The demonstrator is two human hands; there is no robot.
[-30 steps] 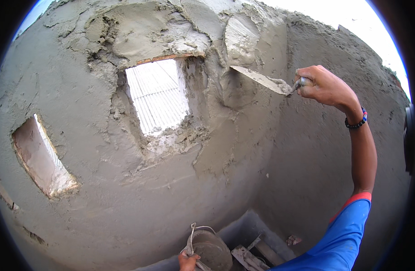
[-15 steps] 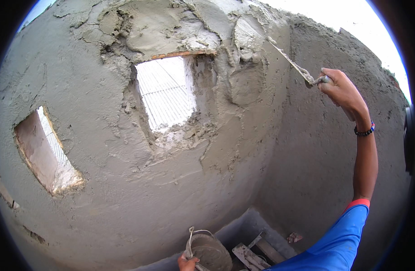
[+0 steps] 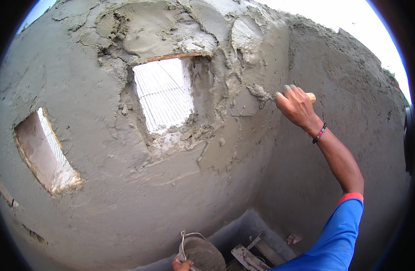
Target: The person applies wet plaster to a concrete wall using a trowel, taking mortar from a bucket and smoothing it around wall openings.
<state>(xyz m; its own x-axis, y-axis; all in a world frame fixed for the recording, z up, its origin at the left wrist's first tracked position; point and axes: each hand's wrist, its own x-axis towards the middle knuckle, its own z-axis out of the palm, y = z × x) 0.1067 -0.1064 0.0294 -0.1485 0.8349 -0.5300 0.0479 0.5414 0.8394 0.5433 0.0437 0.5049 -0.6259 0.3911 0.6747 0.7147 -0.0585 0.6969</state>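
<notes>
Two grips closed: my right hand (image 3: 295,106) clasps the trowel (image 3: 311,97) near the wall's (image 3: 126,198) corner; left hand (image 3: 182,265), the bucket's (image 3: 202,244) edge. Judged step: spreading mortar (image 3: 246,38); next stroke needs flat pressure.

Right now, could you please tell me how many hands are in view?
2: the right hand, gripping the trowel handle by the wall, and the left hand, holding the bucket at its rim, partly cut off by the picture's lower edge.

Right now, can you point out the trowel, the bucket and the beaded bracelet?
Trowel (image 3: 311,97), head view: exposed end of its handle.
Bucket (image 3: 199,244), head view: inner wall near the far rim.
Beaded bracelet (image 3: 320,133), head view: middle of its visible beads.
</notes>
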